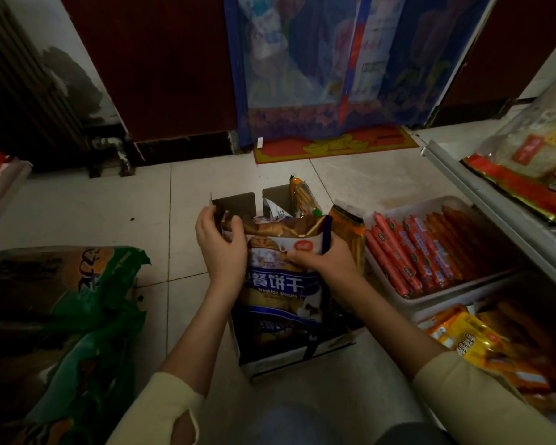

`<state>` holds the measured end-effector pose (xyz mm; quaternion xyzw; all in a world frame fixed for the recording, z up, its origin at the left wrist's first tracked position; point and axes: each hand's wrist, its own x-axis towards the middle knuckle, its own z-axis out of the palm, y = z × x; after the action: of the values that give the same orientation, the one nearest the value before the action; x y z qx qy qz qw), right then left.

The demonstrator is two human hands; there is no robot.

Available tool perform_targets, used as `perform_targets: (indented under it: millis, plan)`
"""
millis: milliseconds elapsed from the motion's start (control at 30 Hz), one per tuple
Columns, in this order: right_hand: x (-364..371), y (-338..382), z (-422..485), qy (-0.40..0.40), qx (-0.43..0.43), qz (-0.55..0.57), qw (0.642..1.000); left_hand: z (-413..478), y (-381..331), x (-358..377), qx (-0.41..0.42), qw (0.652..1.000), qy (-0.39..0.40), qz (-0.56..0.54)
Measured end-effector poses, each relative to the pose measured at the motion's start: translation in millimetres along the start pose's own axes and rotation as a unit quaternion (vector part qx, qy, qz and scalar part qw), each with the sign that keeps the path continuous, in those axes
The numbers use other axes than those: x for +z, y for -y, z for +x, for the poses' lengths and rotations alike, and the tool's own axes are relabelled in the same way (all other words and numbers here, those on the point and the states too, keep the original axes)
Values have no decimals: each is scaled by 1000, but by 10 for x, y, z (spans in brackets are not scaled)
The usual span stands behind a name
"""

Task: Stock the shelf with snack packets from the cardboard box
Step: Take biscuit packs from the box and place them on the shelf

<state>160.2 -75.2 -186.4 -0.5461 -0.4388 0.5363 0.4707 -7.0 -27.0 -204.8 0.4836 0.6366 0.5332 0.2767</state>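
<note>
A cardboard box [278,359] stands open on the tiled floor in front of me, packed with snack packets. A blue biscuit packet [283,284] stands at its front. My left hand [220,248] grips the packet's upper left edge, fingers curled over the top. My right hand [326,260] pinches the packet's upper right side, thumb on its face. Other packets [302,200] poke up at the back of the box. The shelf [482,203] runs along the right.
A white tray of red sausages [430,252] sits on the lower shelf, right of the box; orange and yellow packets [475,342] lie nearer me. Large green sacks [61,316] fill the left floor. A red doormat [334,144] and curtain lie ahead.
</note>
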Motion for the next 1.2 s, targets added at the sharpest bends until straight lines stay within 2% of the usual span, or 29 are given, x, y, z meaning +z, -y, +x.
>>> perform_targets:
  millis: [233, 367, 567, 700, 833, 933, 1067, 1200]
  plan:
    - [-56, 254, -39, -58, -11, 12, 998, -93, -180, 64, 12, 999, 42, 8]
    - [-140, 520, -163, -98, -33, 20, 994, -165, -235, 161, 33, 993, 105, 42]
    - [-538, 1060, -577, -123, -60, 31, 990, -294, -684, 371, 24, 975, 214, -56]
    - [-982, 1418, -1023, -177, -72, 61, 980, -542, -1172, 737, 73, 953, 276, -103]
    - [-1381, 1605, -1429, -252, -74, 101, 960, -964, -1654, 1163, 98, 933, 332, -99]
    - [-1643, 1705, -1753, -296, -97, 131, 941, -1278, -1973, 1357, 137, 921, 354, -86]
    - [-2012, 1794, -2279, -338, -113, 117, 927, -1682, -2428, 1502, 199, 900, 379, -84]
    - [-2383, 1793, -2868, -402, -137, 128, 896, -2157, -2800, 1583, 276, 859, 415, -113]
